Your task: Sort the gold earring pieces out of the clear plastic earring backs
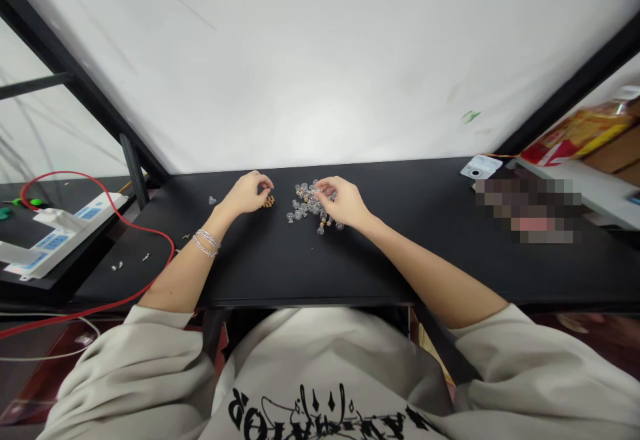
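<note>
Black desk [270, 263], white panel [320, 60]; left hand [247, 193], right hand [343, 201] curled narrow near glass beads [305, 203].

Amber-orange beads [269, 202] sit just beside the left hand [247, 194], while clear glass globes [306, 204] glint silver-grey under the right hand [337, 201], all against a matte black desktop [270, 260]. Thin silver bangles [207, 243] circle the left wrist. Left of the grip, a bright red cable [173, 248] curves past a white power strip [65, 237] with blue panels. Well right of the right hand sits a red-and-yellow packet [580, 130]. Below both hands, an off-white sweatshirt [150, 367] carries black gothic lettering [315, 410]. Beyond them rises a white backdrop [320, 60] marked by a small green smudge [471, 117].
</note>
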The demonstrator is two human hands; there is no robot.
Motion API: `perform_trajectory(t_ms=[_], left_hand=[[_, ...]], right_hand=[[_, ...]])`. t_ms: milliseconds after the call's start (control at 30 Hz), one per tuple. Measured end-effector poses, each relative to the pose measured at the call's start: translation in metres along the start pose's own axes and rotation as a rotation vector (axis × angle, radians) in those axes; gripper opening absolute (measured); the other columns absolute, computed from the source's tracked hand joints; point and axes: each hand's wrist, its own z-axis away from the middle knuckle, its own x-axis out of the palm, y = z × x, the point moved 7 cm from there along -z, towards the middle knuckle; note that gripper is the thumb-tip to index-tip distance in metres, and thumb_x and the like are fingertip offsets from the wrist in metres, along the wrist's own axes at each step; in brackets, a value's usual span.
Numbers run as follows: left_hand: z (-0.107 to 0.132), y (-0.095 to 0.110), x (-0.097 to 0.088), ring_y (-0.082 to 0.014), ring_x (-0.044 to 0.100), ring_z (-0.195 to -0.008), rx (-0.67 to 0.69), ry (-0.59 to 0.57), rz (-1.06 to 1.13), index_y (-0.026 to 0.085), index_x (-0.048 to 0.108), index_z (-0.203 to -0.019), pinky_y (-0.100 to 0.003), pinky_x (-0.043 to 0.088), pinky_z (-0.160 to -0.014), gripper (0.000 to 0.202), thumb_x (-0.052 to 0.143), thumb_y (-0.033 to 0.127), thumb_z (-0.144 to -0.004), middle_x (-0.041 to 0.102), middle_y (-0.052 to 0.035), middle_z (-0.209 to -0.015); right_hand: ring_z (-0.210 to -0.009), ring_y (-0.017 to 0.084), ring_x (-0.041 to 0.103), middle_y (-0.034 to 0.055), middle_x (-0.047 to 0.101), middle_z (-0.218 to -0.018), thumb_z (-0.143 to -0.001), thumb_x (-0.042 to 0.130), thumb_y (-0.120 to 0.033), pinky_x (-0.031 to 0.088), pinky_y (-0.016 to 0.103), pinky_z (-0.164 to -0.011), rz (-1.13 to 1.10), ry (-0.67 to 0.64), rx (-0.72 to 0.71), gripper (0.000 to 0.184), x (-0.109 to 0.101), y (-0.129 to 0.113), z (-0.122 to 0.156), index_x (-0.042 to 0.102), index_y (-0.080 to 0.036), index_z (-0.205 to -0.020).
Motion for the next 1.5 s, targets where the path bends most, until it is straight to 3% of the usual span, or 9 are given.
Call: perform_trajectory(t_ms=[133,267,467,633,800,1000,1333,1500], left_hand=[[0.003,0.016,0.01,-0.0263,0.056,-0.102,0.074,0.026,-0.08,0.019,0.072,-0.105,-0.042,0.044,-0.092,0.024,0.06,0.025,-0.086,0.065,-0.01,-0.108],[0.006,0.041,0.027,-0.0316,0.048,-0.119,0.151,-0.006,-0.165,0.027,0.067,-0.122,-0.049,0.036,-0.094,0.032,0.057,0.034,-0.092,0.062,-0.0085,-0.127],[0.009,0.064,0.045,-0.0274,0.052,-0.118,0.234,-0.06,-0.113,0.026,0.066,-0.125,-0.045,0.032,-0.094,0.033,0.049,0.028,-0.096,0.064,-0.0084,-0.129],[0.008,0.072,0.051,-0.028,0.049,-0.126,0.267,-0.057,-0.101,0.026,0.059,-0.135,-0.044,0.031,-0.095,0.041,0.044,0.022,-0.097,0.058,-0.0106,-0.139],[0.001,0.074,0.059,-0.0251,0.056,-0.116,0.286,-0.018,-0.061,0.023,0.067,-0.122,-0.044,0.03,-0.094,0.033,0.043,0.025,-0.1,0.066,-0.0092,-0.129],[-0.002,0.071,0.059,-0.0216,0.061,-0.102,0.277,0.042,-0.016,0.022,0.072,-0.106,-0.042,0.032,-0.093,0.024,0.049,0.026,-0.099,0.074,-0.0065,-0.111],[0.004,0.072,0.034,-0.0193,0.063,-0.096,0.187,0.223,0.157,0.021,0.07,-0.1,-0.037,0.042,-0.092,0.023,0.048,0.028,-0.099,0.074,-0.0058,-0.105],[0.005,0.069,0.027,-0.0191,0.061,-0.086,0.129,0.266,0.149,0.019,0.068,-0.089,-0.035,0.044,-0.087,0.025,0.049,0.033,-0.098,0.073,-0.0058,-0.092]], right_hand=[[-0.084,0.019,0.064,0.0099,0.068,-0.099,-0.086,0.058,-0.023,0.051,0.035,-0.087,0.151,-0.015,0.089,0.027,-0.004,0.019,-0.008,0.072,-0.016,-0.107],[-0.086,0.019,0.063,0.0104,0.067,-0.102,-0.086,0.057,-0.022,0.05,0.036,-0.089,0.249,-0.087,0.146,0.028,-0.001,0.028,-0.009,0.073,-0.017,-0.108],[-0.086,0.023,0.062,0.0131,0.067,-0.101,-0.085,0.059,-0.026,0.048,0.043,-0.091,0.285,-0.129,0.13,0.029,0.003,0.027,-0.006,0.073,-0.018,-0.11],[-0.1,0.029,0.057,0.0156,0.061,-0.111,-0.089,0.057,-0.03,0.042,0.051,-0.095,0.315,-0.127,0.057,0.032,0.009,0.019,-0.002,0.071,-0.021,-0.116],[-0.108,0.032,0.051,0.0152,0.058,-0.12,-0.091,0.054,-0.029,0.038,0.05,-0.096,0.341,-0.177,-0.041,0.033,0.024,0.01,-0.002,0.07,-0.023,-0.119],[-0.109,0.03,0.05,0.0137,0.058,-0.121,-0.094,0.05,-0.028,0.037,0.049,-0.095,0.367,-0.199,-0.053,0.031,0.032,0.008,-0.005,0.071,-0.024,-0.116],[-0.106,0.026,0.055,0.0098,0.064,-0.114,-0.093,0.053,-0.031,0.036,0.042,-0.094,0.182,-0.118,-0.115,0.02,0.023,-0.001,-0.001,0.065,-0.021,-0.105],[-0.1,0.024,0.058,0.0085,0.068,-0.106,-0.09,0.056,-0.03,0.036,0.04,-0.092,0.115,-0.091,-0.113,0.016,0.019,-0.009,0.002,0.06,-0.019,-0.1]])
